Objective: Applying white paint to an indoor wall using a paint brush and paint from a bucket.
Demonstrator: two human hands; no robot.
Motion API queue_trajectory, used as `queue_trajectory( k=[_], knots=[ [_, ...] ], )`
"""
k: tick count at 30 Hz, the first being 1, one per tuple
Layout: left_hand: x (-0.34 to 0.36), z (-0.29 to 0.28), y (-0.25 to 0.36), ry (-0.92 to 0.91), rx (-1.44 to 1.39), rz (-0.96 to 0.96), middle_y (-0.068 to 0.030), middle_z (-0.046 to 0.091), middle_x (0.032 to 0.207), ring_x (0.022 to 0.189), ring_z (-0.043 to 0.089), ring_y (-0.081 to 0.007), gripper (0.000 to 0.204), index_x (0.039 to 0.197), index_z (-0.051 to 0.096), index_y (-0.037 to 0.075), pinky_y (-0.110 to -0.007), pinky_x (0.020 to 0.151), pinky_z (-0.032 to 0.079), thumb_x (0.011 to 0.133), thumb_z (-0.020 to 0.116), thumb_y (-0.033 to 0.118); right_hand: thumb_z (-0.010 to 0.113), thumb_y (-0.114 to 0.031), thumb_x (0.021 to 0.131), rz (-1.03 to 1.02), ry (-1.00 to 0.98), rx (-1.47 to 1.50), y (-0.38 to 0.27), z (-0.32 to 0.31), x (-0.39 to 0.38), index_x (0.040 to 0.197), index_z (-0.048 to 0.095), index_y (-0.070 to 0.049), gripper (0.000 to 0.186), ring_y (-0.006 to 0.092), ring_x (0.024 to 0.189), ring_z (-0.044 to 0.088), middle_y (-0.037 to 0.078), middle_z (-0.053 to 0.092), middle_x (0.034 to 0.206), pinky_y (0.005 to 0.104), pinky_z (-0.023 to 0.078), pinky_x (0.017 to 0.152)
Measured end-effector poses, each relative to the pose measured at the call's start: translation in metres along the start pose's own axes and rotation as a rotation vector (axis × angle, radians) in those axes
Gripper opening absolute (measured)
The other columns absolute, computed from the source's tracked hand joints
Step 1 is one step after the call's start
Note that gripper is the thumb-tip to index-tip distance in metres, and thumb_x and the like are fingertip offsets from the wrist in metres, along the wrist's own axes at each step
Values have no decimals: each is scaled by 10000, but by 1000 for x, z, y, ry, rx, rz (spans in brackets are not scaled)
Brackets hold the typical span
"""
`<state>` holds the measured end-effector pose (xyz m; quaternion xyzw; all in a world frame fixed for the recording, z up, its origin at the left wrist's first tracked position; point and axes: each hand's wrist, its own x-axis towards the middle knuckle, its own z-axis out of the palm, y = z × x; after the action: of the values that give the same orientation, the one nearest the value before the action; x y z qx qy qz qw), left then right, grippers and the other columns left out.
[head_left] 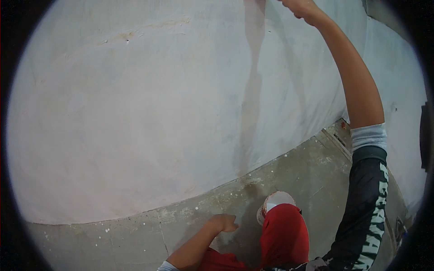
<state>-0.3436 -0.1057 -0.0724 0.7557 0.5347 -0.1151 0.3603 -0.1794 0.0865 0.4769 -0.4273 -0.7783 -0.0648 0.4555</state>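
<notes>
My right hand (302,10) is raised to the top edge at the white painted wall (135,104), fingers curled round something I cannot make out, hidden beyond the frame. A darker, uneven vertical streak (250,104) runs down the wall just left of it. My left hand (222,223) hangs low over the floor, its fingers loosely bent, with nothing visible in it. A white bucket (280,198) with a stained rim stands on the floor, partly hidden behind my red-clad knee (284,235).
The grey floor (307,171), spotted with white paint, meets the wall along its base. Another wall (398,135) turns off at the right, with a dark object (424,135) at the rim. Long narrow pieces (339,147) lie by the right corner, and small unclear items (400,232) at lower right.
</notes>
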Motion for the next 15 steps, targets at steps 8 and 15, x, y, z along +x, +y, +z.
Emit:
queue_trajectory(
  k=[8, 15],
  knots=[
    [-16, -11, 11, -21, -4, 15, -236, 594, 1197, 1137, 559, -384, 602, 1235, 535, -4, -470, 948, 442, 910, 455, 496, 568, -269, 891, -369, 214, -107, 79, 107, -51, 1080, 620, -26, 312, 390, 869, 626, 207, 666, 935, 436, 476, 811],
    [-10, -12, 24, 29, 11, 39, -232, 604, 1185, 1121, 571, -381, 577, 1209, 562, -4, -457, 941, 451, 892, 488, 472, 603, -245, 868, 171, -585, -58, 65, 47, -78, 1050, 657, -70, 258, 120, 512, 456, 25, 562, 682, 264, 366, 438]
  ],
)
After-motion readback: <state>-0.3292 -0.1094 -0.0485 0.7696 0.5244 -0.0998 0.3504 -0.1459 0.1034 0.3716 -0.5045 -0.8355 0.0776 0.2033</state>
